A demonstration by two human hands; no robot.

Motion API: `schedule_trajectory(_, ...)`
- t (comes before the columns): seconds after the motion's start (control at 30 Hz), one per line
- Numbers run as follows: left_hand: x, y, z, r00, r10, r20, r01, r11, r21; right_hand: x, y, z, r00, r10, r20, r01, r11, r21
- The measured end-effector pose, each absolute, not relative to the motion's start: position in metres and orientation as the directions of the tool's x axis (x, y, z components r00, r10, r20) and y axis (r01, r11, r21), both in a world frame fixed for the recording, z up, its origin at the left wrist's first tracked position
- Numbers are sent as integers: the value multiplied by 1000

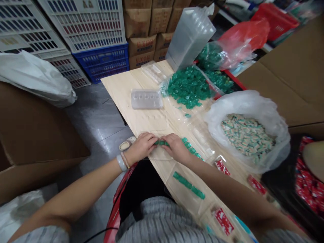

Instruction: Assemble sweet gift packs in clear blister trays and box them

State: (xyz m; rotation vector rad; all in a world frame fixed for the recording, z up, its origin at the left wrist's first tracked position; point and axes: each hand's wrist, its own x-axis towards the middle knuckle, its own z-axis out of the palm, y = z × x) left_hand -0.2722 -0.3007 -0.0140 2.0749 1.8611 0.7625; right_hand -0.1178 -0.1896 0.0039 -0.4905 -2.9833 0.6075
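Observation:
Near the table's front edge, my left hand (144, 145) and my right hand (175, 145) face each other with fingers closed. A short row of small green wrapped pieces (162, 142) is pinched end to end between them. Beyond my right hand, a line of loose green pieces (191, 148) lies on the table. Closer to my body, another green row (188, 185) rests in a clear plastic tray (175, 194). Farther off, a clear plastic tray (146, 104) with a row of small bumps sits by itself.
A heap of green pieces (188, 84) lies on the wooden table (121, 89). To its right, a white plastic bag (273, 118) holds many beige-green pieces. Red-and-white packs (223, 221) are at the right. Crates (101, 62) and a cardboard box (32, 131) stand left.

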Motion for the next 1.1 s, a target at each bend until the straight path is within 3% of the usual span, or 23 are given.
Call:
schedule_trajectory(0.17, -273, -302, -10, 100, 963, 251, 843, -216, 493, -111, -193, 10, -914, 405, -32, 387, 843, -373)
schedule_trajectory(0.3, -286, -273, 13, 97, 928, 360, 823, -279, 495, -98, -138, 24, -809, 536, 241, 408, 808, -426)
schedule_trajectory(0.37, -289, -234, 29, 55, 904, 424, 799, -295, 524, -98, -91, 30, -716, 640, 279, 509, 752, -418)
schedule_trajectory(0.47, -286, -160, 42, 40, 913, 406, 752, -295, 589, -109, -30, 30, -690, 718, 89, 656, 673, -341)
schedule_trajectory(0.6, -278, -84, 33, 41, 958, 285, 785, -207, 584, -115, -11, 19, -740, 653, -161, 671, 729, -131)
schedule_trajectory(0.7, -272, -58, 19, 30, 978, 209, 806, -147, 573, -109, -24, 12, -730, 663, -165, 671, 741, 7)
schedule_trajectory(0.8, -263, -42, 11, 50, 986, 160, 834, -129, 536, -105, -33, 11, -726, 676, -125, 675, 736, 55)
schedule_trajectory(0.87, -254, -30, 11, 70, 985, 158, 861, -140, 489, -104, -33, 10, -716, 693, -81, 695, 719, 8)
schedule_trajectory(0.97, -239, -5, 14, 104, 975, 194, 891, -178, 417, -101, -28, 7, -662, 749, 6, 737, 653, -175)
schedule_trajectory(1.03, -228, 12, 15, 197, 966, 168, 906, -245, 347, -96, -24, 5, -587, 806, 74, 734, 569, -371)
schedule_trajectory(1.1, -219, 28, 14, 290, 952, 94, 909, -305, 283, -89, -21, 4, -444, 891, 93, 657, 395, -643)
